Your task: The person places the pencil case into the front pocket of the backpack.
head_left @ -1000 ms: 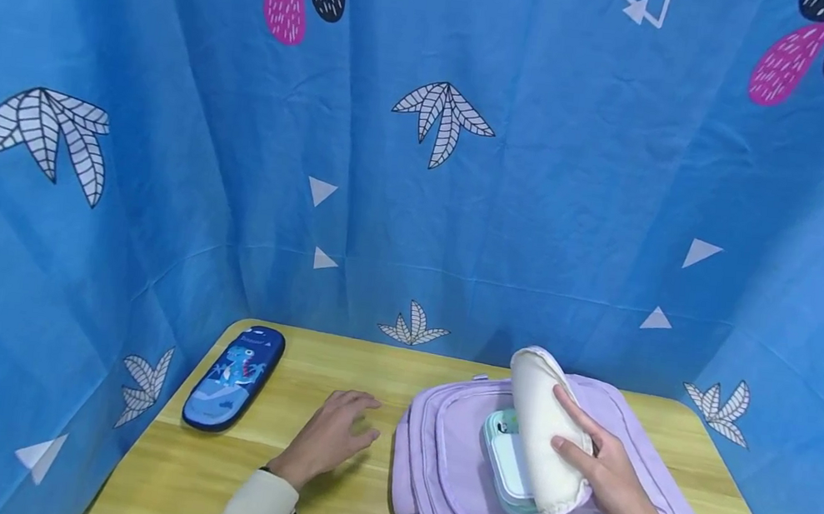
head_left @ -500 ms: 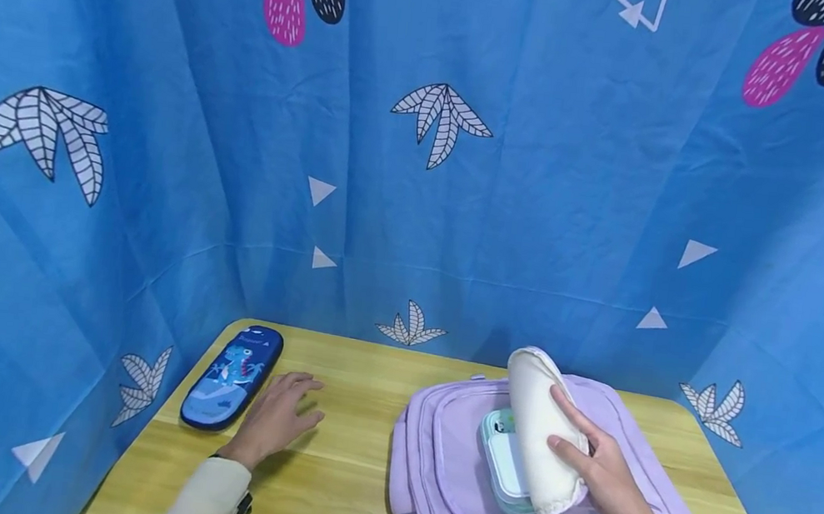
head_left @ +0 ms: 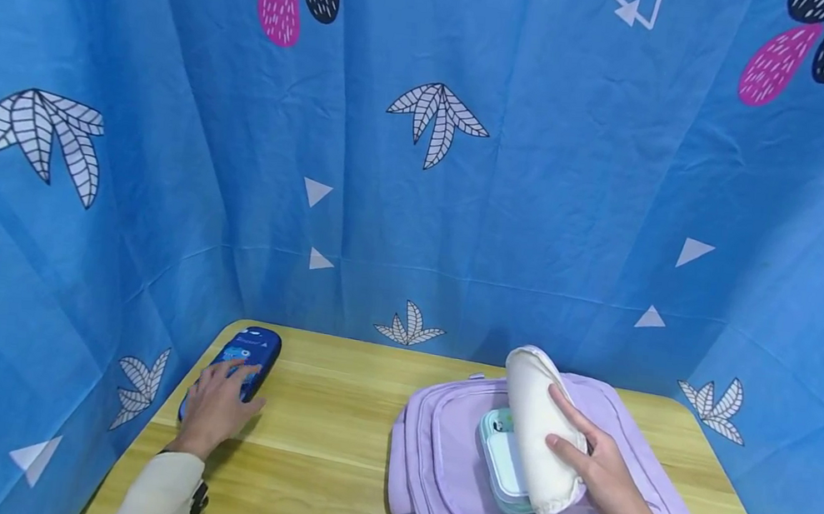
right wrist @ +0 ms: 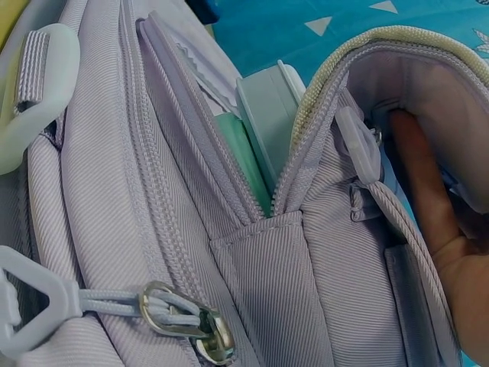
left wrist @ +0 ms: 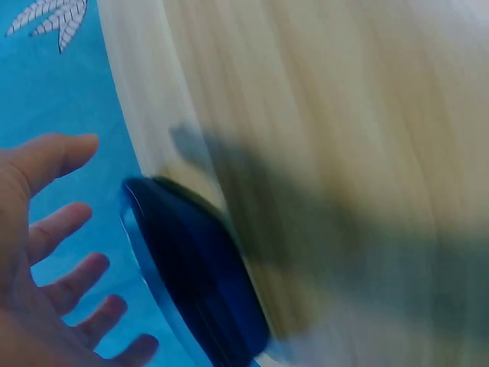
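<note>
My left hand [head_left: 215, 406] hovers over a dark blue pencil case [head_left: 262, 352] with a dinosaur picture, hiding its lower part. In the left wrist view the fingers are spread, and a gap shows between them and the pencil case [left wrist: 202, 275]. A lilac backpack [head_left: 447, 495] lies at the right. My right hand [head_left: 604, 470] grips its front pocket flap [head_left: 535, 433], folded back with the cream lining showing. Inside the unzipped pocket sits a mint-green box with a pale lid [head_left: 509, 464]. The right wrist view shows the box's edge [right wrist: 267, 115] between the zipper sides.
The wooden table [head_left: 324, 449] carries the backpack and the pencil case. Blue patterned curtains [head_left: 432, 209] surround it at the back and both sides. Zipper pulls and a strap buckle [right wrist: 38, 298] hang on the backpack's side.
My left hand has moved left across the table, from beside the backpack to over the pencil case. The right hand keeps the flap folded back, nearly unmoved.
</note>
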Demonstrator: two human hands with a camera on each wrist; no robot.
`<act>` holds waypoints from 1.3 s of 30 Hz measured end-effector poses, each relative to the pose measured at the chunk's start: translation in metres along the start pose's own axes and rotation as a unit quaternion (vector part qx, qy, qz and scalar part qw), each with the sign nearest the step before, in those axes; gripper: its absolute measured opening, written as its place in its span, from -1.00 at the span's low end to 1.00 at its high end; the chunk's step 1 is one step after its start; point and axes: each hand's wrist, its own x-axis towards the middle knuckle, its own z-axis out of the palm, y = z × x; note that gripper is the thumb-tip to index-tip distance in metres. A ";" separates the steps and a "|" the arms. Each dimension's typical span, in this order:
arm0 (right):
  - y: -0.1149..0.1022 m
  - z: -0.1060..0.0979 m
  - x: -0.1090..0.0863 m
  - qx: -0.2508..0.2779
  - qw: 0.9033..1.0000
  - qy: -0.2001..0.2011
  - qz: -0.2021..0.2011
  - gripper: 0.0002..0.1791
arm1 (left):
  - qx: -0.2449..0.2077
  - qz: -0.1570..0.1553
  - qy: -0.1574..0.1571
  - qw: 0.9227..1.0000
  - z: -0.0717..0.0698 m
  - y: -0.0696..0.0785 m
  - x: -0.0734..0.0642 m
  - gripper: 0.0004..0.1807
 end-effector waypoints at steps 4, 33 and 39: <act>-0.001 0.000 0.000 -0.004 1.000 0.002 -0.009 -0.22 | 0.008 -0.037 -0.009 0.999 -0.004 -0.011 -0.002 -0.26; -0.007 -0.010 0.011 -0.019 0.998 -0.042 -0.034 -0.23 | -0.052 -0.160 -0.106 0.980 -0.014 -0.037 -0.002 0.17; -0.014 -0.021 0.020 -0.077 0.992 -0.074 -0.072 -0.18 | -0.055 -0.146 -0.105 0.982 -0.012 -0.039 -0.003 0.15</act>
